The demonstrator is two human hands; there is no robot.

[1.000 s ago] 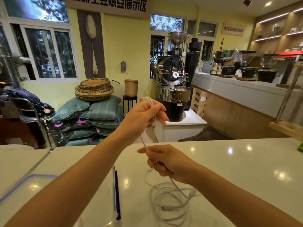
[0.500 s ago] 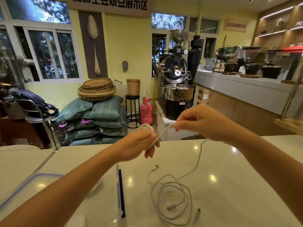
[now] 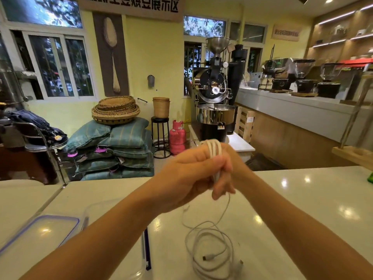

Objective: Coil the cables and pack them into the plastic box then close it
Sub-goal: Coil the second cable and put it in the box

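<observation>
Head view, left to right: a clear lid with a blue seal (image 3: 38, 232) lies flat on the white bench (image 3: 302, 209) at the far left; just right of it stands the clear plastic box (image 3: 113, 211), partly hidden behind the left forearm, with a blue clip (image 3: 147, 249) showing along its right edge. Above the bench, near the centre, the left hand (image 3: 187, 178) is raised with its grip closed around several white loops of cable (image 3: 214, 150), which rise above the knuckles and pass down through the fist. The right hand (image 3: 232, 160) sits directly behind and against the left, mostly hidden by it; its fingertips (image 3: 222, 190) show below the left thumb, touching the strand, though whether its grip is closed on the cable cannot be told. From the hands a single white strand hangs down to a loose pile of cable (image 3: 210, 251) lying on the bench between the two forearms, with a small plug (image 3: 207, 257) visible inside the pile. The box contents cannot be made out
</observation>
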